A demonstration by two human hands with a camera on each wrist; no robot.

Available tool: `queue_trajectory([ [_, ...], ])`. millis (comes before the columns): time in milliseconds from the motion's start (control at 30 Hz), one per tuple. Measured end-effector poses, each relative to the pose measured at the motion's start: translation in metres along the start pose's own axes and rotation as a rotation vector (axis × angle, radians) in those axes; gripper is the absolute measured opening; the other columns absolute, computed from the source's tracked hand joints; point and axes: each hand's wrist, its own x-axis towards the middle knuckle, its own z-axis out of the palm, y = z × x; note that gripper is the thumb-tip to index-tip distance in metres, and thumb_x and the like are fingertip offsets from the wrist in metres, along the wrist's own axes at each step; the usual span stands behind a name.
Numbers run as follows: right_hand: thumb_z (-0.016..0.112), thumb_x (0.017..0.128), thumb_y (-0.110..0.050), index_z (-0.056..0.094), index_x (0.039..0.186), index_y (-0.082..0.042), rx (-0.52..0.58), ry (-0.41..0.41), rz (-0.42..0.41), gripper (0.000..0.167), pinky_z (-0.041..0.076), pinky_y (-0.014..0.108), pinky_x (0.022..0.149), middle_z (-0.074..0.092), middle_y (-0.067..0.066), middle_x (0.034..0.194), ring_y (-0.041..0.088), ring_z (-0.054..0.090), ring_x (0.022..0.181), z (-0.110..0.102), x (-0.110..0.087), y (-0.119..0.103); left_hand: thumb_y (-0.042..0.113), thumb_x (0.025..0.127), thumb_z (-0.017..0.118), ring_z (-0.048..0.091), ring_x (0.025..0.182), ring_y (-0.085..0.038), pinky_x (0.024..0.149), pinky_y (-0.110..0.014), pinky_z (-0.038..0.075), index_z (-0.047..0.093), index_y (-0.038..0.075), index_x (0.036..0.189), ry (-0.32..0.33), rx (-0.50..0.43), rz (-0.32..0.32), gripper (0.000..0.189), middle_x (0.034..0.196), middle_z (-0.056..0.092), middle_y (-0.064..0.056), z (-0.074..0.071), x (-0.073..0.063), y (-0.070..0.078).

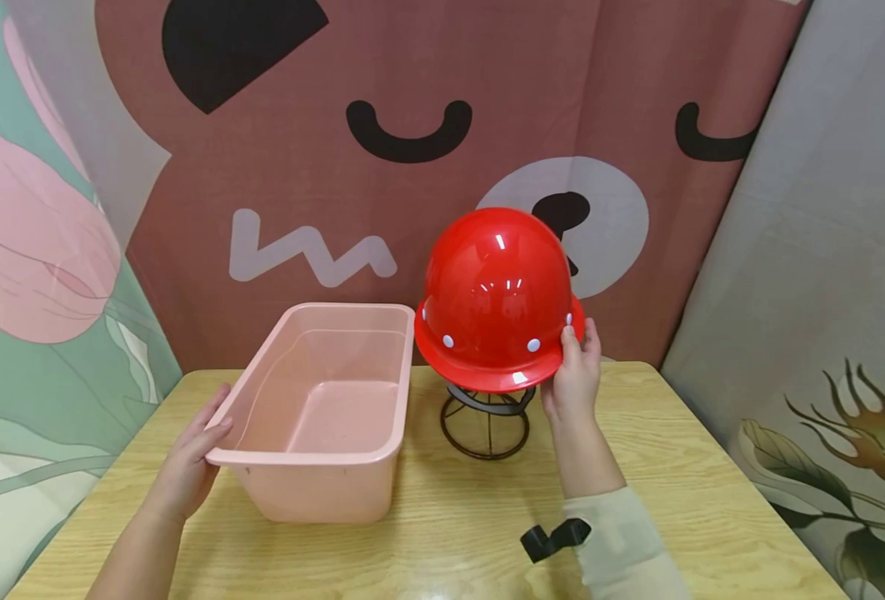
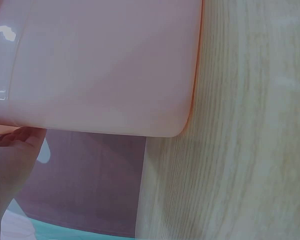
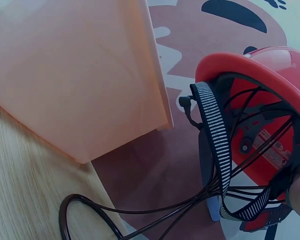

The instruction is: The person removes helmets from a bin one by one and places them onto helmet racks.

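A red hard hat [image 1: 497, 292] sits tilted over a dark wire stand [image 1: 485, 429]; whether the stand bears it I cannot tell. My right hand [image 1: 573, 379] holds the hat's brim at its right side, thumb on the outside. The right wrist view shows the hat's inside, with a striped chin strap [image 3: 215, 135] hanging down and the stand's wires running up into it. To the left stands a pink plastic basin [image 1: 322, 487], nothing visible inside. My left hand [image 1: 187, 467] grips its left rim, thumb at the top edge and fingers beneath, as the left wrist view shows.
All of this is on a light wooden table [image 1: 465, 533]. Behind it hangs a brown curtain [image 1: 412, 192] with a cartoon animal, close to the table's back edge. Patterned fabric hangs at both sides. A small black device [image 1: 555, 537] is at my right sleeve.
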Motion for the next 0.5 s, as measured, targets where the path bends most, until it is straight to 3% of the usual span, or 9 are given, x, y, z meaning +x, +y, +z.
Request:
queue_trajectory([
  [400, 0.042, 0.105, -0.027, 0.009, 0.158, -0.024, -0.016, -0.033, -0.019, 0.063, 0.047, 0.028, 0.101, 0.025, -0.004, 0.158, 0.016, 0.037, 0.139, -0.0016, -0.0007, 0.0012, 0.023, 0.105, 0.034, 0.041, 0.112, 0.022, 0.090, -0.007, 0.036, -0.002, 0.008, 0.158, 0.002, 0.010, -0.016, 0.065, 0.164, 0.002, -0.001, -0.0003, 0.0015, -0.0002],
  [500, 0.040, 0.106, -0.031, 0.019, 0.155, -0.024, 0.004, -0.079, -0.045, 0.054, 0.050, 0.026, 0.097, 0.034, -0.002, 0.153, 0.018, 0.040, 0.137, -0.0037, -0.0005, 0.0017, 0.024, 0.105, 0.033, 0.041, 0.112, 0.022, 0.090, -0.008, 0.036, -0.003, 0.009, 0.158, 0.001, 0.008, -0.019, 0.066, 0.164, 0.002, -0.001, -0.0002, 0.0020, -0.0003],
])
